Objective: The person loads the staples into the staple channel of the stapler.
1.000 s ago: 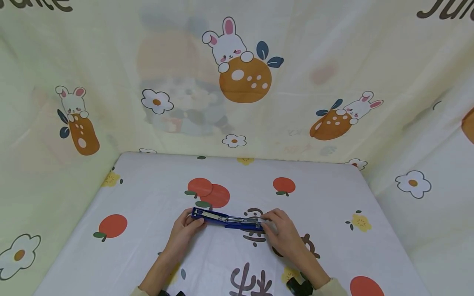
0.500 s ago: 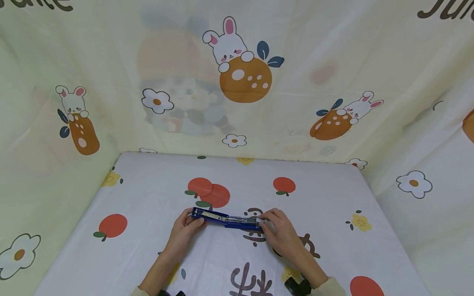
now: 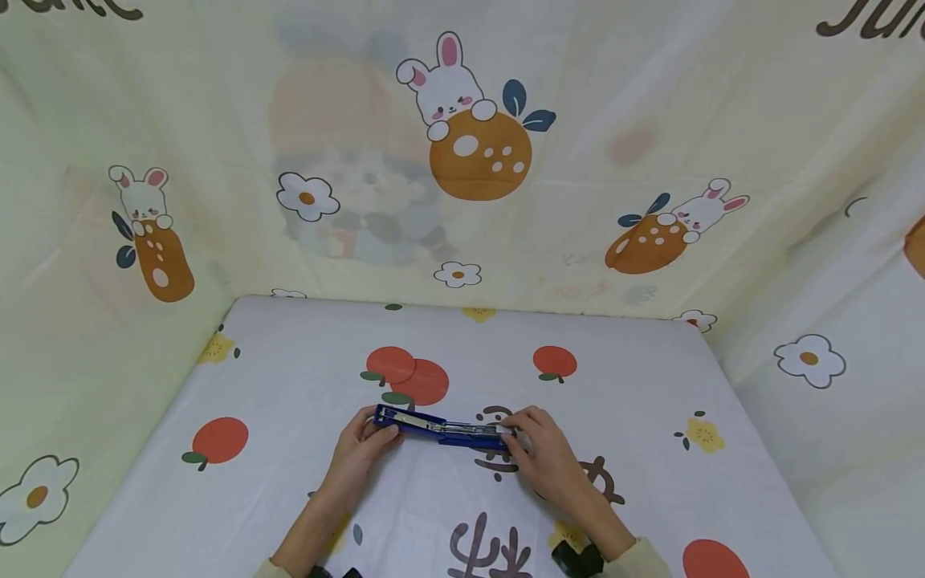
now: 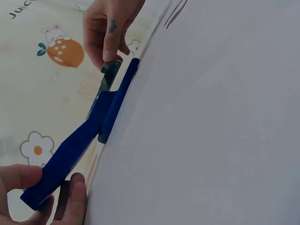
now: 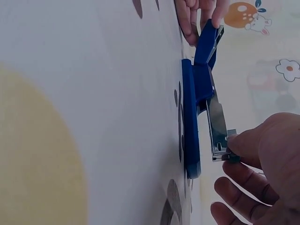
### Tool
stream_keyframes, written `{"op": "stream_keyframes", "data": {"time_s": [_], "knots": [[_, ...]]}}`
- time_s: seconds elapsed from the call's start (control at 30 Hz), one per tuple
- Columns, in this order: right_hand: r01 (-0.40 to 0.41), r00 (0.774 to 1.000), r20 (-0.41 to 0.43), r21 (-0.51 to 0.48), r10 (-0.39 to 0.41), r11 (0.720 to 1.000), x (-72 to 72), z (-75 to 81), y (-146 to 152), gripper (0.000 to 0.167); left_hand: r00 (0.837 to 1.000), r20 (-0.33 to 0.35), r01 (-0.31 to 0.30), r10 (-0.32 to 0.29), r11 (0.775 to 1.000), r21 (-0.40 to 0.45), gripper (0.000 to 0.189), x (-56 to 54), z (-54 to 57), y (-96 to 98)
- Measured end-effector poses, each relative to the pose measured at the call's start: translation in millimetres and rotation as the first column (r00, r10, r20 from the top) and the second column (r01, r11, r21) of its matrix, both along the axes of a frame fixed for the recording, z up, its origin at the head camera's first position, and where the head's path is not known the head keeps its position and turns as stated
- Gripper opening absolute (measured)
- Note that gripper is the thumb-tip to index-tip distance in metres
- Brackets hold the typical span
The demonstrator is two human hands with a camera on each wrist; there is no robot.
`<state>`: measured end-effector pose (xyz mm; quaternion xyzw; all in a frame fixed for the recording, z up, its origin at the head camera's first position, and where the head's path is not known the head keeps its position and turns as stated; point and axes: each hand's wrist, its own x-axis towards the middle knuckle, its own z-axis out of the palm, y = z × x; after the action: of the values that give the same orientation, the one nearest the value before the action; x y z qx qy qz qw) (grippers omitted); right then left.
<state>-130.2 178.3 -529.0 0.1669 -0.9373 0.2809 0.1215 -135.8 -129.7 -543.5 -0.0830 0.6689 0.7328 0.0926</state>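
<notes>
And there's the stapler (image 3: pixel 450 436), splayed open on the table (image 3: pixel 289 385), and you've got it at both ends: your left hand (image 3: pixel 359 448) grips the blue cover (image 4: pixel 63 157), your right hand (image 3: pixel 545 453) pinches the metal rail's (image 5: pixel 218 125) tip

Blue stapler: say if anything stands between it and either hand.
Nothing visible: the left hand grips the blue stapler at one end, and the right hand pinches its metal rail at the other.
</notes>
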Motion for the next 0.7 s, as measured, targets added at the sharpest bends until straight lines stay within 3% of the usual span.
{"op": "stream_keyframes", "data": {"time_s": [0.7], "knots": [[0.004,0.999,0.034,0.016,-0.004,1.000,-2.4,-1.1,-3.7,0.018,1.000,0.006,-0.004,0.004,1.000,-0.008,0.041,-0.4,-1.4,-0.1]]}}
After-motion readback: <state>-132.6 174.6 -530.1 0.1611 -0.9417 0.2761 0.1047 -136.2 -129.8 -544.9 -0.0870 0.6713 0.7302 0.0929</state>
